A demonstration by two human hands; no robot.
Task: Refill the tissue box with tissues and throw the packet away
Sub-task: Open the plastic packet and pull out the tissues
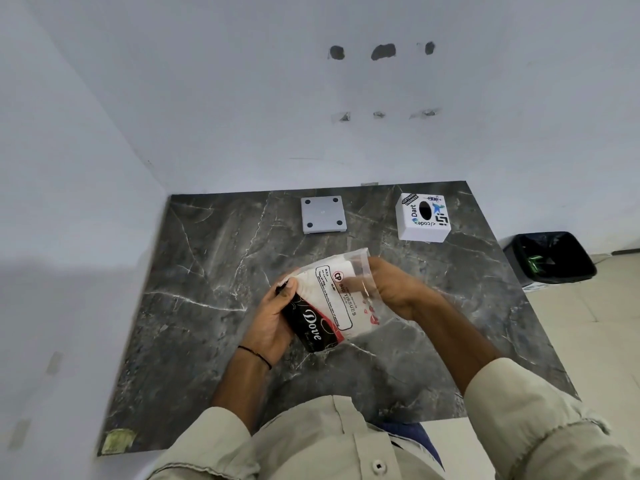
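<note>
I hold a plastic tissue packet [329,303], white with a black and red end and printed labels, above the middle of the dark marble table [207,271]. My left hand [273,320] grips its black end from the left. My right hand [388,289] has its fingers inside the clear open end, on the white tissues. The white tissue box [423,218], covered in stickers and with a dark oval slot on top, stands at the far right of the table. A grey square lid or base plate [322,214] with four dark feet lies at the far middle.
A black waste bin [550,258] lined with a dark bag stands on the tiled floor just right of the table. White walls close off the table's far and left sides. A yellowish patch [117,441] marks the near left corner.
</note>
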